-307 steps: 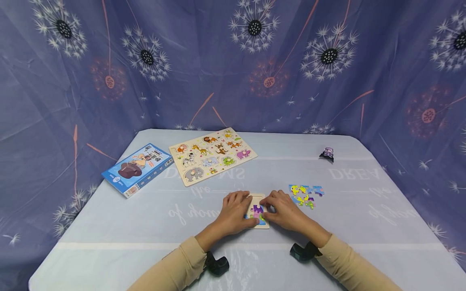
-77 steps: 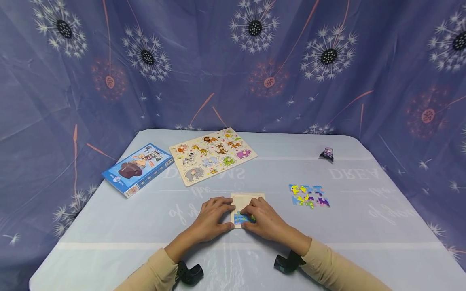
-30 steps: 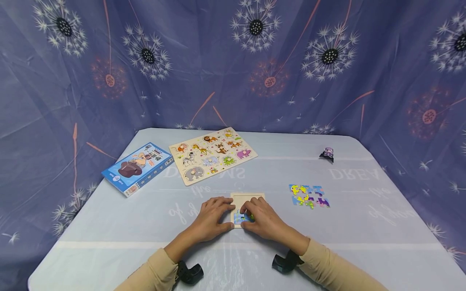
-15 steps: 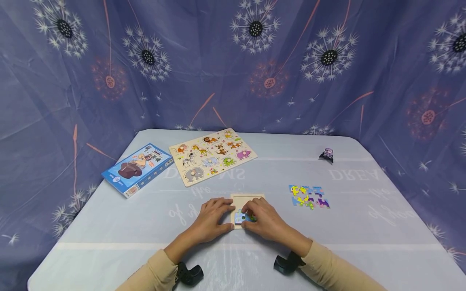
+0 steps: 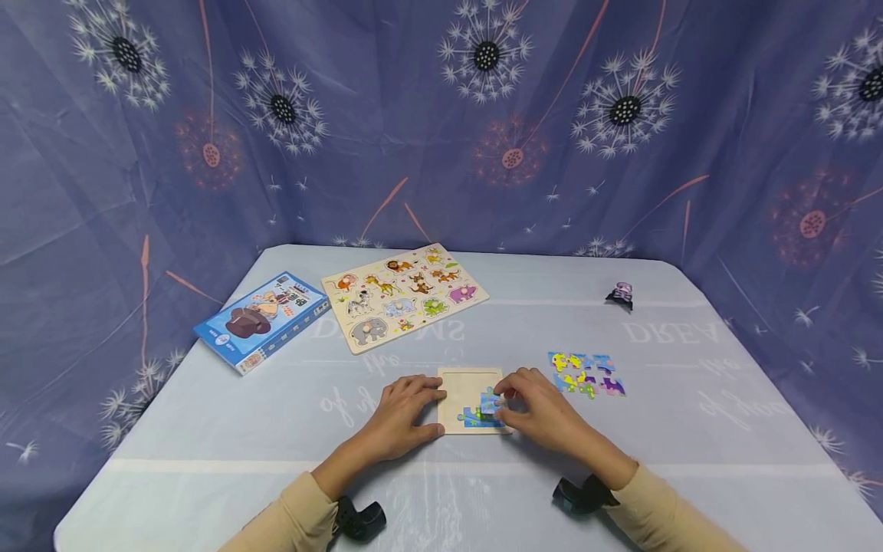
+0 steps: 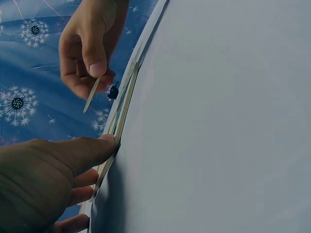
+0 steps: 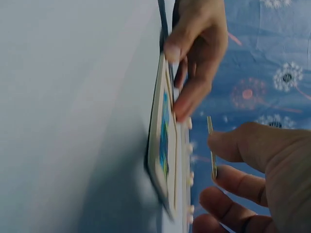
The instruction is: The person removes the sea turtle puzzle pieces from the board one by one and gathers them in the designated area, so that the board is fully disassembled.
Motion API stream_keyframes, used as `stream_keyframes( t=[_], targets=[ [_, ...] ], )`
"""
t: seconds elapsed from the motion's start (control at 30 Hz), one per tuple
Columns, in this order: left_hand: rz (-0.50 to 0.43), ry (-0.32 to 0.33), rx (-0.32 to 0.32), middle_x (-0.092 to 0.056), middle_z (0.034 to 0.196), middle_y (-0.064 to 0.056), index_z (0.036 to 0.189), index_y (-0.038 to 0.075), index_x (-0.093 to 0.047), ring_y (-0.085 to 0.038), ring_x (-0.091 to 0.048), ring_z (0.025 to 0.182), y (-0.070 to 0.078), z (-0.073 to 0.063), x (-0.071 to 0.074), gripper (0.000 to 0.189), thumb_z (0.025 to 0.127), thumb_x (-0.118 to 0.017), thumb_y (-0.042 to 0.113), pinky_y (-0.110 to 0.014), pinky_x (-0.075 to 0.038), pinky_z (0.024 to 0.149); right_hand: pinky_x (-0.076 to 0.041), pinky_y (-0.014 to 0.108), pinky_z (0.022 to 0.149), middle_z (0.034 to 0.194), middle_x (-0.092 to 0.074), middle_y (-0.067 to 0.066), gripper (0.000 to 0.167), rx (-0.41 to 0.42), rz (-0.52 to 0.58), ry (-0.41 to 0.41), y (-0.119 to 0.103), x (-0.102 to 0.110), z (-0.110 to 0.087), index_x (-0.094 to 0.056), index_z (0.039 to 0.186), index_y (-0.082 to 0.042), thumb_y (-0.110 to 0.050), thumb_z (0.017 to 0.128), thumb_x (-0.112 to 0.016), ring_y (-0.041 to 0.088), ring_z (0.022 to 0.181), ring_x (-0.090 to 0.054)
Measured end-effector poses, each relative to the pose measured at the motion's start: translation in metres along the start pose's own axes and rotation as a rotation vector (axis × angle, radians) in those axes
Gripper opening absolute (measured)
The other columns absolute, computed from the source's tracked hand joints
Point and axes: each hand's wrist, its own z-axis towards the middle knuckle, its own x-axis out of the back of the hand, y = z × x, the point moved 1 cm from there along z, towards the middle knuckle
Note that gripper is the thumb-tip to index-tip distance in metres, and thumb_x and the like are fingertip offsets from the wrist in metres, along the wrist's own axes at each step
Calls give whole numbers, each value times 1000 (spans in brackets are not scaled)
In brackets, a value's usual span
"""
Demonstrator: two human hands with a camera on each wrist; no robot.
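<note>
The right hand (image 5: 541, 410) pinched a puzzle piece (image 5: 489, 403) above the wooden frame (image 5: 457, 388); the left hand (image 5: 405, 414), relaxed, touched the frame's side. The piece seemed light, stiff, best held by its edges.

A curtained-off tabletop play spot, home or studio hard to tell, dandelion-print curtain (image 5: 386, 100) far and to both sides, pale lettered table (image 5: 186, 445) before you, puzzle tray (image 5: 465, 387) near you, animal board (image 5: 416, 298) and blue box (image 5: 262, 318) far left

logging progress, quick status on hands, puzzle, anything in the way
Right hand pinches a puzzle piece, lifted over the frame. Left hand touches frame's left edge. Frame filled only at near right. Nothing seen in the way.
</note>
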Motion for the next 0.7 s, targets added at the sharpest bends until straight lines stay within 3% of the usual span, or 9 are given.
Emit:
stream_keyframes(
  t=[0.43,0.7],
  targets=[
    [6,-5,-1,-50,139,-8,124,10,-60,-32,-39,130,-1,1,-1,48,81,-72,26,-56,-27,101,-44,25,72,89,-59,-10,26,-47,-63,47,53,30,-27,-65,98,-20,-19,75,-78,9,84,-53],
    [8,-5,-7,-50,139,-8,125,9,-59,-33,-39,130,-1,0,-1,48,82,-71,26,-56,-27,101,-44,26,72,91,-60,-9,25,-49,-100,64,72,45,-41,-66,98,-19,-18,75,-77,9,84,-54]
  ],
)
